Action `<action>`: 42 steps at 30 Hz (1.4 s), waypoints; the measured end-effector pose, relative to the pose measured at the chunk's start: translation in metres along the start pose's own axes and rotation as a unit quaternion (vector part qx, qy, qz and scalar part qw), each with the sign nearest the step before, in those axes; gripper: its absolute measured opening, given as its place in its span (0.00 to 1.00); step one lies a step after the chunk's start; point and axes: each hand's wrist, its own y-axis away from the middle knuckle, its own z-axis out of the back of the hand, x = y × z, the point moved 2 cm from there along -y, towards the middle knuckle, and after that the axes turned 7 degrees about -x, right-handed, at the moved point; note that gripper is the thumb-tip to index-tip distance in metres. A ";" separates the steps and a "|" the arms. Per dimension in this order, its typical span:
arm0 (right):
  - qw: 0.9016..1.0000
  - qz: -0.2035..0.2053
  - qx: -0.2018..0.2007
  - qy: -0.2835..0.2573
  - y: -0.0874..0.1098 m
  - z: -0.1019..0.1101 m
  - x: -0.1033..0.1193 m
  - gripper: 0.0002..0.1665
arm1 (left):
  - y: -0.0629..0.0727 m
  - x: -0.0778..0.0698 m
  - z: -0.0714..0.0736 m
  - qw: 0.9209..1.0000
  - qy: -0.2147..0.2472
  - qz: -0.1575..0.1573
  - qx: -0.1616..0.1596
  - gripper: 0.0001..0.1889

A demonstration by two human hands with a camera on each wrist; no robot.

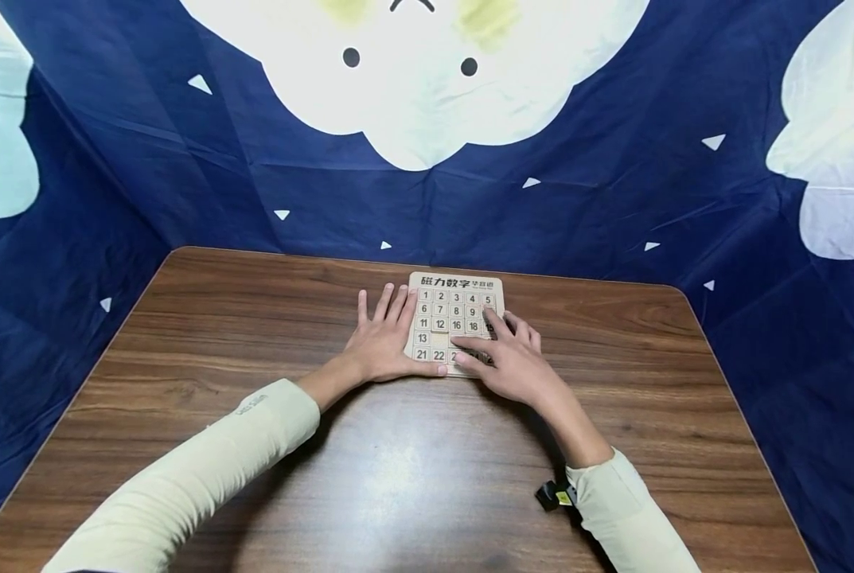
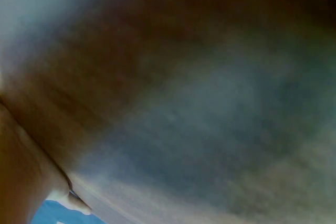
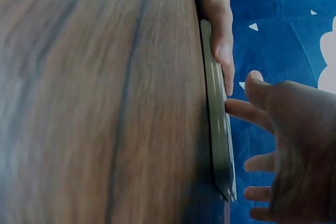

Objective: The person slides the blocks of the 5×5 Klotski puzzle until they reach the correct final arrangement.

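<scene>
A wooden number sliding puzzle (image 1: 458, 280) lies flat near the far edge of the table, its tiles printed with black numbers. My left hand (image 1: 384, 346) rests at the puzzle's left side, fingers straight and spread, with the thumb along its near edge. Over the right part of the tiles reaches my right hand (image 1: 516, 362), its index fingertip touching the board beside a bare slot (image 1: 439, 339) right of tile 13. That hand hides several tiles on the right. In the right wrist view, the puzzle's edge (image 3: 218, 124) shows side-on, with the right hand (image 3: 299, 145) beside it.
The brown wooden table (image 1: 255, 318) has rounded far corners. Dark blue cloth (image 1: 255, 183) with white clouds and triangles hangs behind and at the sides. A small black device (image 1: 547, 495) sits at the right sleeve. The left wrist view is mostly blurred.
</scene>
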 end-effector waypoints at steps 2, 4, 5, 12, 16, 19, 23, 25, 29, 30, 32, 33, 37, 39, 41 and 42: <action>1.000 0.006 -0.009 -0.006 -0.001 -0.001 0.002 0.28 | 0.000 0.000 0.001 1.000 0.000 -0.004 -0.004 0.83; 1.000 0.014 -0.014 -0.009 -0.004 -0.004 0.007 0.28 | -0.001 0.001 0.001 1.000 -0.001 -0.008 -0.008 0.82; 1.000 0.020 -0.014 -0.007 -0.006 -0.005 0.010 0.29 | -0.001 0.001 0.001 1.000 -0.003 -0.011 -0.010 0.82; 0.999 0.034 0.039 -0.007 -0.014 -0.020 0.031 0.31 | 0.003 0.005 -0.004 1.000 -0.021 -0.009 -0.001 0.77; 0.999 0.028 0.040 0.009 -0.016 -0.017 0.028 0.30 | 0.005 0.005 -0.003 1.000 -0.018 -0.010 -0.015 0.78; 0.999 0.023 0.026 0.019 -0.016 -0.011 0.022 0.28 | 0.004 0.004 -0.002 1.000 -0.007 -0.008 -0.019 0.80; 0.999 0.024 0.012 0.017 -0.016 -0.008 0.017 0.27 | 0.003 0.004 -0.003 1.000 0.002 -0.005 -0.012 0.84; 0.999 0.033 0.005 0.014 -0.017 -0.009 0.018 0.28 | 0.003 0.004 -0.004 1.000 0.001 -0.005 -0.011 0.84; 0.999 0.041 0.000 0.008 -0.023 -0.015 0.025 0.28 | 0.004 0.006 -0.007 1.000 -0.005 -0.004 -0.007 0.83; 0.999 0.041 0.002 0.008 -0.025 -0.017 0.027 0.29 | 0.004 0.006 -0.007 1.000 -0.007 -0.004 -0.006 0.82; 0.999 0.036 0.012 0.008 -0.029 -0.019 0.030 0.31 | 0.005 0.007 -0.008 1.000 -0.011 -0.003 -0.005 0.82; 0.999 0.035 0.017 0.009 -0.031 -0.020 0.031 0.32 | 0.004 0.007 -0.008 1.000 -0.013 -0.004 -0.007 0.81; 0.999 0.030 0.035 0.014 -0.037 -0.021 0.034 0.34 | 0.005 0.006 -0.005 1.000 -0.014 -0.007 -0.011 0.81; 0.999 0.034 0.036 0.019 -0.036 -0.020 0.034 0.33 | 0.004 0.005 -0.003 1.000 -0.014 -0.011 -0.013 0.81; 0.998 0.040 0.038 0.024 -0.033 -0.018 0.035 0.33 | 0.004 0.003 -0.002 1.000 -0.014 -0.012 -0.011 0.80; 0.998 0.042 0.037 0.024 -0.031 -0.017 0.036 0.32 | 0.003 0.003 -0.002 1.000 -0.016 -0.014 -0.012 0.80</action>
